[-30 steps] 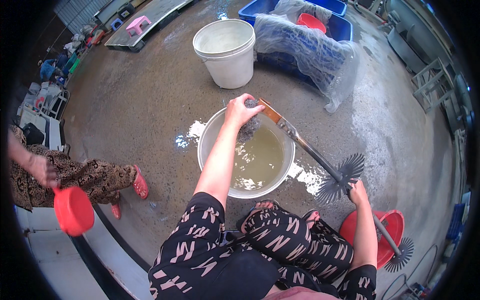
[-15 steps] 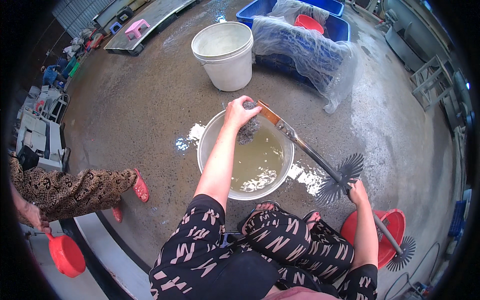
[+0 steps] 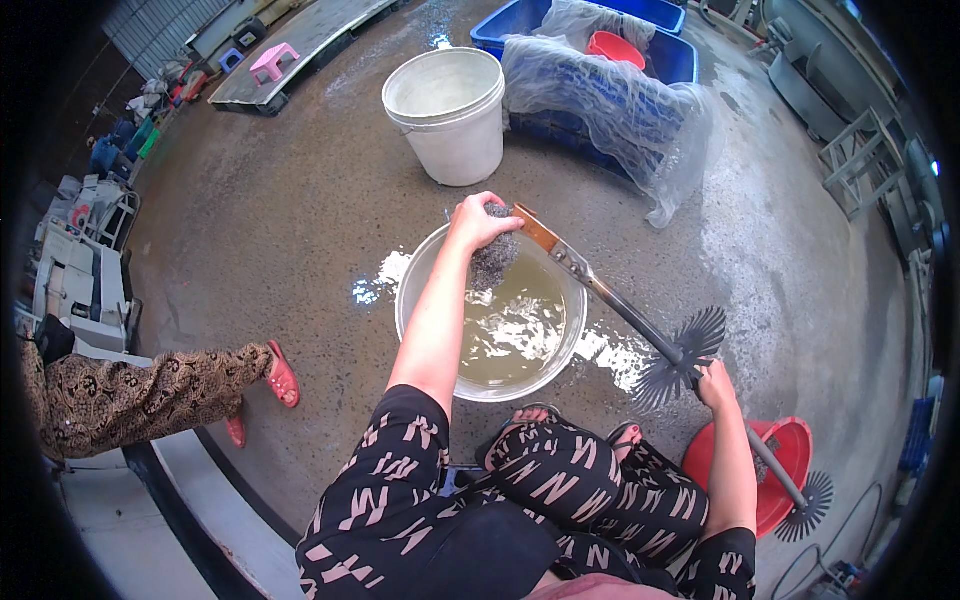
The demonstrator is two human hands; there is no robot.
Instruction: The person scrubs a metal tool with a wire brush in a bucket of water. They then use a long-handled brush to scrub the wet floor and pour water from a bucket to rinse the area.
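My left hand (image 3: 478,224) is closed around a grey steel-wool scouring pad (image 3: 495,262), at the flat rusty end of a long metal shaft (image 3: 632,315). Its thumb and fingertips are next to that rusty end. Low on the right, my right hand (image 3: 714,386) grips the same shaft, just below a dark disc of fan-like blades (image 3: 690,350). A second, smaller bladed disc (image 3: 806,506) sits at the shaft's lower end. Under my left hand stands a round metal basin (image 3: 403,335) of cloudy water (image 3: 510,350).
Beyond the basin stands a white bucket (image 3: 455,145). Blue tubs (image 3: 580,140) draped with netting (image 3: 610,85) hold a red container (image 3: 617,48). A red bucket (image 3: 795,450) is behind the shaft's lower part. At left, a person's patterned trouser leg (image 3: 170,395) reaches in.
The other person's hand and the red dipper it held have left view at the left. Ripples and reflections on the basin water have shifted. My hands and the shaft have barely moved.
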